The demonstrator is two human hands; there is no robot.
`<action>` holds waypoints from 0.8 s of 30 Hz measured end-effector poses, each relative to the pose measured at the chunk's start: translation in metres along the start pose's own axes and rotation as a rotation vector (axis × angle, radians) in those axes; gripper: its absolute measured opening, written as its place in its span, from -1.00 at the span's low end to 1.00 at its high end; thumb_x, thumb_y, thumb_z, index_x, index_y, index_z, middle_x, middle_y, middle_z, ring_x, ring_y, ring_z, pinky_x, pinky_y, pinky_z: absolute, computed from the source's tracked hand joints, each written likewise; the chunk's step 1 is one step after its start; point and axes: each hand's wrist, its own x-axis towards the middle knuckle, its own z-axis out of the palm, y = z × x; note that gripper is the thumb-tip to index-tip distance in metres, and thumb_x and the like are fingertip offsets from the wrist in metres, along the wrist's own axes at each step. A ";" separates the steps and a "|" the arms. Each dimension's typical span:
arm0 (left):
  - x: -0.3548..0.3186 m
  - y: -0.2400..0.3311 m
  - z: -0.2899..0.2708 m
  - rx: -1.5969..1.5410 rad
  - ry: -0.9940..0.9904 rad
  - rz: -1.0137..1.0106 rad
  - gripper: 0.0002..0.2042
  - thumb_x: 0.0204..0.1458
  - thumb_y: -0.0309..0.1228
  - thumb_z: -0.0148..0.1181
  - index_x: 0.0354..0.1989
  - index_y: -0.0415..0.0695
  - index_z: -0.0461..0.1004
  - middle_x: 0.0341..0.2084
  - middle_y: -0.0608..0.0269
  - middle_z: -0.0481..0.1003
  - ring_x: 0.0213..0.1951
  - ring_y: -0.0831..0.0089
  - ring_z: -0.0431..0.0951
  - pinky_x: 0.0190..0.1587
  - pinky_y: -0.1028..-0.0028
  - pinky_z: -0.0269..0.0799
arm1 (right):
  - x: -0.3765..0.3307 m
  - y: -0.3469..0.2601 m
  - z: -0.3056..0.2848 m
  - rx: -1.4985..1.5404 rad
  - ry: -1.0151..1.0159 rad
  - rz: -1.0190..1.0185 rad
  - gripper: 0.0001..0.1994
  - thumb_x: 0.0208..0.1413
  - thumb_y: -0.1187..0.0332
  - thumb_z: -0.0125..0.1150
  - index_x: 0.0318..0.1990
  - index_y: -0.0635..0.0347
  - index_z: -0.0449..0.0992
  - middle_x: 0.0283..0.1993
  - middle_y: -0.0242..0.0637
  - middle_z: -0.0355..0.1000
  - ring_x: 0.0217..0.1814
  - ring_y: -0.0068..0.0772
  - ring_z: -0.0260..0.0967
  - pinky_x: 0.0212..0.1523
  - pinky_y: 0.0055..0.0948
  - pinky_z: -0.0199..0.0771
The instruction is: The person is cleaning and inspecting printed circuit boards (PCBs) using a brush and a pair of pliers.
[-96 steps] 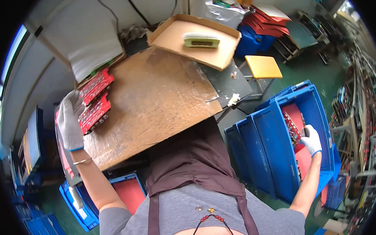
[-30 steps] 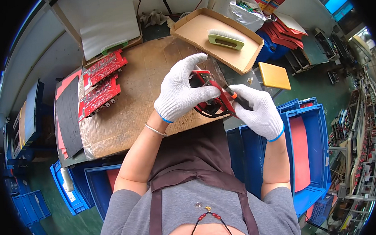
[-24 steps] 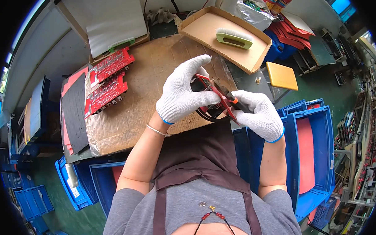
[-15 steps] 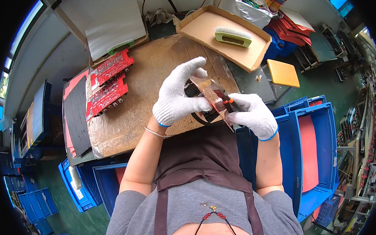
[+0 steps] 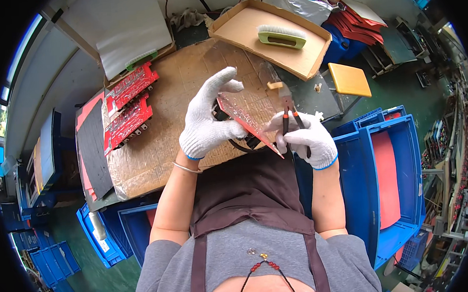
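head view: left hand pinches a red circuit board tilted above the cardboard-topped table; right hand grips small cutters at its edge (jaws hidden). a loose pinch could let the board slip.

Cardboard-covered worktable carried two red circuit boards near its left end, beside a dark mat. Shallow cardboard tray at the far side held a green brush. Yellow stool stood right of the table. Blue plastic bins at right, one lined red. More blue crates lower left.
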 end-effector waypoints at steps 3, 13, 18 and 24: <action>-0.001 0.001 0.002 -0.076 0.010 -0.025 0.17 -0.48 0.05 0.75 0.43 -0.12 0.33 0.05 0.26 0.53 0.15 0.43 0.50 0.24 0.39 0.39 | -0.015 0.001 -0.013 0.094 0.118 -0.084 -0.53 -0.06 0.56 0.20 0.10 0.48 0.54 -0.14 -0.01 0.61 -0.33 -0.31 0.52 -0.22 -0.39 0.53; 0.002 0.000 0.000 0.010 0.058 -0.007 0.07 -0.40 -0.10 0.68 0.42 -0.16 0.35 0.07 0.19 0.55 0.17 0.38 0.53 0.23 0.33 0.47 | -0.069 0.040 -0.069 -1.387 0.919 -0.413 -0.61 0.01 0.53 0.27 0.06 0.22 0.58 -0.04 -0.14 0.58 -0.04 -0.03 0.56 0.05 -0.18 0.57; 0.001 0.000 0.003 0.002 0.051 0.000 0.08 -0.40 -0.01 0.70 0.41 -0.16 0.36 0.07 0.19 0.56 0.16 0.37 0.53 0.23 0.32 0.47 | -0.070 0.046 -0.066 -1.742 0.904 -0.127 -0.59 0.00 0.46 0.27 0.08 0.08 0.52 -0.08 -0.12 0.48 -0.01 0.06 0.48 0.03 -0.03 0.53; 0.000 -0.001 0.004 0.009 0.077 0.004 0.05 -0.34 0.05 0.67 0.41 -0.16 0.38 0.06 0.19 0.56 0.14 0.38 0.54 0.20 0.34 0.48 | -0.067 0.054 -0.085 -1.740 0.699 0.175 -0.50 -0.01 0.29 0.27 0.16 0.01 0.45 -0.07 -0.14 0.44 0.00 0.05 0.46 -0.06 -0.03 0.53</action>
